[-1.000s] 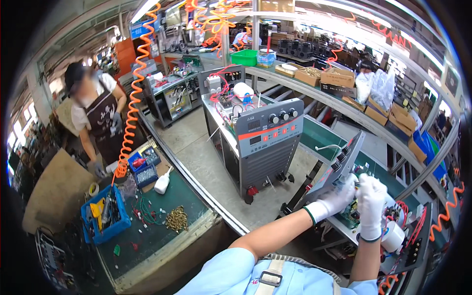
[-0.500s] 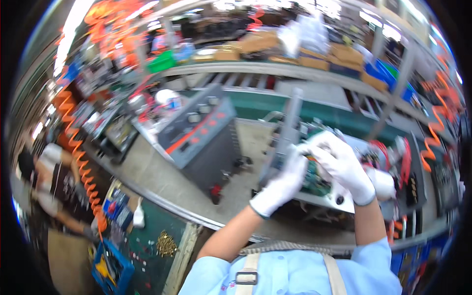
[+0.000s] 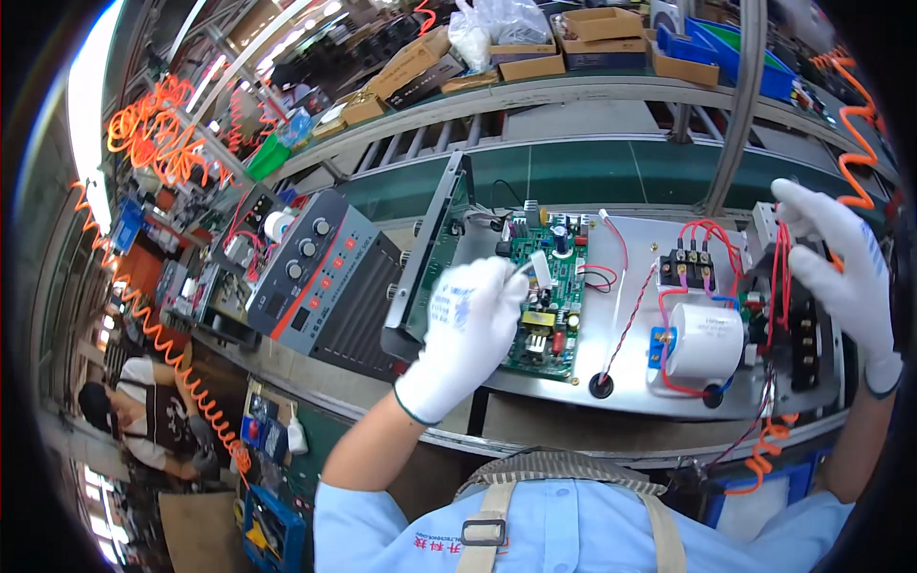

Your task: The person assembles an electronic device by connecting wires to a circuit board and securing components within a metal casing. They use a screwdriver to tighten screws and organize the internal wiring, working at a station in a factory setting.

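Observation:
My left hand (image 3: 463, 329), in a white glove, is over the left edge of a green circuit board (image 3: 546, 358), with its fingers curled closed. Its fingertips meet close to a small white piece (image 3: 541, 269) above the board; what they pinch is partly hidden. The board lies in an open metal chassis (image 3: 626, 377) with an upright front panel (image 3: 430, 253) at its left. My gloved right hand (image 3: 845, 263) is raised at the chassis's right end, thumb and fingers apart. Red wires (image 3: 781, 277) hang beside it. A large white cylinder (image 3: 705, 341) sits between the hands.
Another grey machine (image 3: 334, 277) with knobs stands to the left on the line. Behind run a green strip (image 3: 611, 177) and a shelf with cardboard boxes (image 3: 602, 43). A metal post (image 3: 740, 115) rises at the back right. Orange coiled hoses (image 3: 162, 339) hang at both sides. A person (image 3: 158, 411) is at the far left.
My hands were together over the circuit board and are now apart. The right hand has moved right, to the chassis's far end. The view has shifted and become sharper.

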`<state>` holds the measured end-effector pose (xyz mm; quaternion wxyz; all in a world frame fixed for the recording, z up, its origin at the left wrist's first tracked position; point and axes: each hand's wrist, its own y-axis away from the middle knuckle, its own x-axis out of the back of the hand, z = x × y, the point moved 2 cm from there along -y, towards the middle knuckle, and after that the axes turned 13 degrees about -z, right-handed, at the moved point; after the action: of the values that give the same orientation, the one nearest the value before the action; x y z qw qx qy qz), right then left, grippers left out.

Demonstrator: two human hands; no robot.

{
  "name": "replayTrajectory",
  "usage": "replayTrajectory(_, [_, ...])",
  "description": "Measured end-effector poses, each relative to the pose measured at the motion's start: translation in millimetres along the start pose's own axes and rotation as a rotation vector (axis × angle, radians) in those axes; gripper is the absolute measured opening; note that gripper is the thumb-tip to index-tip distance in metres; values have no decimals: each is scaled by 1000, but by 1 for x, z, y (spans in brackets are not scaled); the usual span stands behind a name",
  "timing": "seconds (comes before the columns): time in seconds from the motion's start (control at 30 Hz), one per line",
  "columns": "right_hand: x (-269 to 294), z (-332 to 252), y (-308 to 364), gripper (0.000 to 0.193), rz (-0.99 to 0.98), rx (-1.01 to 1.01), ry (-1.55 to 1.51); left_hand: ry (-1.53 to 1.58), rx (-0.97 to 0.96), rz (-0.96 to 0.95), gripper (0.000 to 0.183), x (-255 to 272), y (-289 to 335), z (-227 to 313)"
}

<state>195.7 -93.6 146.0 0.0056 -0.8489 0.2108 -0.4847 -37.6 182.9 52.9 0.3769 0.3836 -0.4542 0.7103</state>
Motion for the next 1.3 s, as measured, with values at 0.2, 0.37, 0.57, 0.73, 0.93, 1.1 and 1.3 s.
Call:
replayTrajectory(0.2, [18,70,-64,42,-238,-25,-132,-811,105,-435,8,9,-68,15])
replayTrajectory(0.37, [-8,72,-102,41,-627,174,102,-998,260,-839,7,13,-117,-26])
replayTrajectory(0.57, [-9,85,-95,39,-562,370,-114,-1151,210,-1155,13,-8,-147,-24])
replayTrajectory(0.73, [-8,92,-94,41,-489,520,-112,-940,253,-1089,19,-11,-143,-44])
replayTrajectory(0.93, [-7,93,-96,43,-482,544,-142,-946,207,-1010,17,-10,-140,-41])
replayTrajectory(1.1, [-5,92,-96,44,-465,475,-155,-1038,141,-1135,13,-11,-142,-31])
replayTrajectory(1.3, [-4,93,-89,49,-405,432,-126,-1047,221,-1284,16,-25,-146,-39])
